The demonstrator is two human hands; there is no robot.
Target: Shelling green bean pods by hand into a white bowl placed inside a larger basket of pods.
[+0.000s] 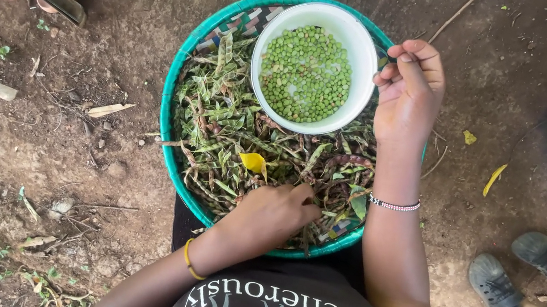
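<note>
Both hands work a teal woven basket: left hand closes on pea pods near its front edge; right hand, loosely curled, hovers beside the white bowl of shelled peas. Pods look light, pliable, best pinched at the ends.

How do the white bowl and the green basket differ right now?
The white bowl is smaller and rests inside the green basket, toward its far side. The bowl holds loose green peas; the basket holds a tangle of pods. The bowl is plain and smooth, the basket woven. Both are round and open-topped.
</note>
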